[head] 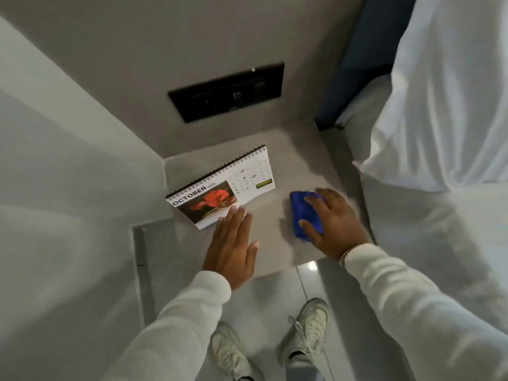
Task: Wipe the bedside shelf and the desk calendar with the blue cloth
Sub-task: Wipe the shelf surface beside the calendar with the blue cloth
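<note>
1. Nearest me, my two pale sneakers stand on the glossy floor tiles, just below the front edge of the bedside shelf.
2. My left hand is spread flat and wide, holding nothing; its fingertips reach the near corner of the desk calendar, and I cannot tell whether the palm rests on the shelf or hovers over it.
3. My right hand presses down on the blue cloth, fingers splayed over it, not bunched around it. The cloth lies folded on the right half of the shelf, near the bed sheet that hangs down beside it.
4. The calendar lies on the left half of the shelf, open at October with a red flower picture, its spiral binding toward the wall and its near corner past the shelf's left edge.
5. I judge the shelf wipe is the step in hand: the cloth is on bare shelf, apart from the calendar, which looks untouched by it.
6. Next I need to sweep the cloth left toward the calendar, and my left hand should steady or lift the calendar so it does not slide off.
7. Farthest, a black switch panel sits on the wall above the shelf.
</note>
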Demonstrator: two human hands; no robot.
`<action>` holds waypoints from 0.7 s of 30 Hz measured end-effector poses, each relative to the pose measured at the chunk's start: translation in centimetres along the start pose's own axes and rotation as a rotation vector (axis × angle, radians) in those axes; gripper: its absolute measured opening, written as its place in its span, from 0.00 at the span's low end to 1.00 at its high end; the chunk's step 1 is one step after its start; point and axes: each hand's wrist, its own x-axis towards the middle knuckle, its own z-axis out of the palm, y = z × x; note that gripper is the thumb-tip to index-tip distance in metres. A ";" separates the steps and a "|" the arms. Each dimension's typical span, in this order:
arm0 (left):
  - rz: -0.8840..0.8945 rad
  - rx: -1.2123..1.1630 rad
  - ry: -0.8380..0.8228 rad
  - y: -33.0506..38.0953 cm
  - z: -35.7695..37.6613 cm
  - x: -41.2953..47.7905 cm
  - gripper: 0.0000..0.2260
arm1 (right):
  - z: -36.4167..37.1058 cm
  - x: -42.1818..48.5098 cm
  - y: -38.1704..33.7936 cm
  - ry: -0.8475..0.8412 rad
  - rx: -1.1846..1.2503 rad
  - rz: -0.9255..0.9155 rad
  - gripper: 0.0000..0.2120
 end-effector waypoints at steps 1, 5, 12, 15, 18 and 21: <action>-0.013 0.016 -0.024 -0.3 1.7 0.2 0.27 | 1.8 0.1 0.4 -0.020 -0.035 0.007 0.27; -0.100 0.035 -0.066 -1.7 6.7 0.6 0.28 | 7.2 0.5 0.9 -0.055 -0.104 0.125 0.30; -0.154 0.124 -0.079 -2.2 10.9 0.5 0.33 | 8.7 2.5 1.1 0.104 -0.073 0.130 0.23; -0.185 0.141 -0.100 -2.2 10.8 0.8 0.34 | 8.5 3.0 0.4 0.109 -0.094 0.144 0.19; -0.158 0.055 -0.134 -2.0 9.6 0.8 0.33 | 8.2 3.0 -0.4 0.079 -0.076 0.176 0.16; -0.077 -0.203 -0.105 -2.5 6.9 0.2 0.32 | 8.0 2.7 -0.8 0.054 -0.147 0.174 0.14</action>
